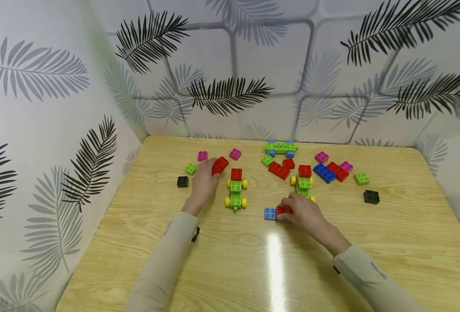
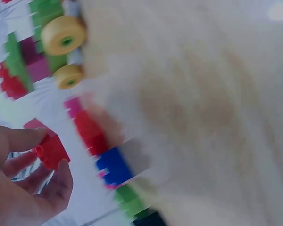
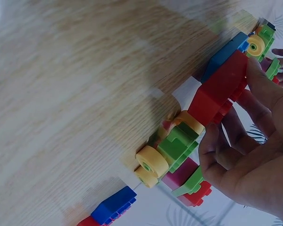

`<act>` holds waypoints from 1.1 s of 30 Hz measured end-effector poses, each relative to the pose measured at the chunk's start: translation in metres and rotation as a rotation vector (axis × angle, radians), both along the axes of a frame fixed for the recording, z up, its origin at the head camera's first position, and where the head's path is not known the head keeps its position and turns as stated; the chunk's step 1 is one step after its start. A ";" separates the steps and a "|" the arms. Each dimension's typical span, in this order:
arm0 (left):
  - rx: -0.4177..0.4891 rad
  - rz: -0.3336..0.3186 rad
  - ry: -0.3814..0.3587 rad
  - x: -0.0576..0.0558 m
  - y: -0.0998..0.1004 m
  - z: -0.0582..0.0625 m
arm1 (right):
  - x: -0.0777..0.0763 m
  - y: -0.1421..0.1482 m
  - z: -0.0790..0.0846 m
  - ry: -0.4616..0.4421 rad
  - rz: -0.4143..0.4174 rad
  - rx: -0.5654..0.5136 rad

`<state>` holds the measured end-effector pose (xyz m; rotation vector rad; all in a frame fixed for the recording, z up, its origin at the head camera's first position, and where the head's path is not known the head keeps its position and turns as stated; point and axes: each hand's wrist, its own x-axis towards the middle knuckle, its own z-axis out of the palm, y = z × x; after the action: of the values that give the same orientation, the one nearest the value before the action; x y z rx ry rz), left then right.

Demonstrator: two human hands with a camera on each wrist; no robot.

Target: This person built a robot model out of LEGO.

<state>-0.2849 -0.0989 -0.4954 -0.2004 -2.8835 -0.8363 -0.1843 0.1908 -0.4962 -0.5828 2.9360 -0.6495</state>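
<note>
My left hand [image 1: 204, 178] grips a red toy brick [image 1: 220, 165] on the left side of the table; the left wrist view has this red brick [image 2: 55, 151] between thumb and fingers. With thumb and fingers, my right hand [image 1: 301, 209] pinches another red brick [image 1: 283, 210]. Its left end meets a light blue brick [image 1: 270, 213], and in the right wrist view the long red brick [image 3: 219, 89] overlaps the blue one. Between the hands stands a green toy car [image 1: 235, 198] with yellow wheels and a red block at its far end. A similar car [image 1: 304, 183] is partly hidden behind my right hand.
At the back stands a green wheeled base [image 1: 280, 147] with blue wheels. Loose bricks lie right of it, among them a blue brick [image 1: 325, 173] and a black brick [image 1: 371, 196]. Left of my left hand lies another black brick [image 1: 183, 181]. A patterned wall [image 1: 253, 117] borders the table.
</note>
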 end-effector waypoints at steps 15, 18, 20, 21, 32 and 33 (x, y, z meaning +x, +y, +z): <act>0.002 -0.358 0.157 0.068 0.043 0.050 | 0.001 0.003 -0.001 0.002 0.003 -0.006; -0.066 -0.438 0.117 0.082 0.056 0.049 | 0.002 0.005 -0.002 0.011 0.009 -0.012; -0.106 -0.481 0.093 0.088 0.064 0.046 | 0.002 0.006 -0.002 0.025 0.015 -0.012; -0.127 -0.499 0.081 0.090 0.067 0.045 | 0.002 0.006 -0.002 0.032 0.017 -0.010; -0.333 -0.591 -0.043 0.095 0.085 0.018 | 0.004 0.010 -0.002 0.040 0.032 0.006; -0.341 -0.594 -0.046 0.095 0.087 0.017 | 0.004 0.010 -0.002 0.040 0.033 0.005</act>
<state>-0.1895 -0.0124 -0.4789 -1.1234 -3.0176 -0.3962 -0.1803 0.2008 -0.4980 -0.6502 2.9567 -0.6350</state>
